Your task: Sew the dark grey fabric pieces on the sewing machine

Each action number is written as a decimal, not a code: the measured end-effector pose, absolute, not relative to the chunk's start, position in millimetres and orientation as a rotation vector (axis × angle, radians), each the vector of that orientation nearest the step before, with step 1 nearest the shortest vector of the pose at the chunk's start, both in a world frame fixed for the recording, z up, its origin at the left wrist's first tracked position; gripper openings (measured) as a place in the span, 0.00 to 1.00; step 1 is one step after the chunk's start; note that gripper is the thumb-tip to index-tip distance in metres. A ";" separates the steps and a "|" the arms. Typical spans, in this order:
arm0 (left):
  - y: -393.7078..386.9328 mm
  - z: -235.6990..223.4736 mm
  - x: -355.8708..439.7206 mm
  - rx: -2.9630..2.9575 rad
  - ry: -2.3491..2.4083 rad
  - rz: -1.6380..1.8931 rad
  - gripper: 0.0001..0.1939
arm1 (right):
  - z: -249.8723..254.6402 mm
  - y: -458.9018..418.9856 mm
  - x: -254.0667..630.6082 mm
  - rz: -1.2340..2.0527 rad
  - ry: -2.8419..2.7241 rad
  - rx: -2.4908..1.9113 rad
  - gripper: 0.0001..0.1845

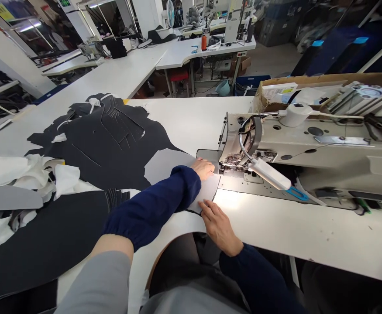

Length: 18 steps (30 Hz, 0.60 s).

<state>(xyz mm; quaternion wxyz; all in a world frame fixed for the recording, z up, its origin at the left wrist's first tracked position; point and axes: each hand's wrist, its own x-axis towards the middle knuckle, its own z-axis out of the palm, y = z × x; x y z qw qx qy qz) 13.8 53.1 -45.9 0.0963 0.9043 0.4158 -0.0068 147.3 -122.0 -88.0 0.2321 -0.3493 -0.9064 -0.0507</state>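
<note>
My left hand (pixel 204 168) rests flat on a grey fabric piece (pixel 167 165), its fingers reaching the presser foot of the cream sewing machine (pixel 308 144). Fingers look stretched and pressed on the cloth. My right hand (pixel 217 222) lies open near the table's front edge, fingertips on the near edge of the same grey piece. Both forearms wear dark blue sleeve covers. A small lamp (pixel 269 173) on a flexible neck lights the needle area.
Stacks of black cut fabric (pixel 105 139) and white and grey pieces (pixel 20 179) cover the table's left side. A cardboard box (pixel 308 83) with supplies stands behind the machine. More white tables (pixel 197 48) and sewing machines fill the background.
</note>
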 end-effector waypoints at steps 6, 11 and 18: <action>71.4 -43.5 25.8 2.666 1.313 -0.039 0.10 | -90.1 -100.7 164.1 -0.080 -2.473 -0.947 0.17; 80.1 -44.4 32.8 2.678 1.327 -0.025 0.10 | -87.6 -92.1 172.4 -0.023 -2.457 -0.939 0.19; 73.5 -44.9 31.5 2.754 1.297 0.038 0.10 | -88.1 -90.9 175.0 -0.001 -2.476 -0.947 0.20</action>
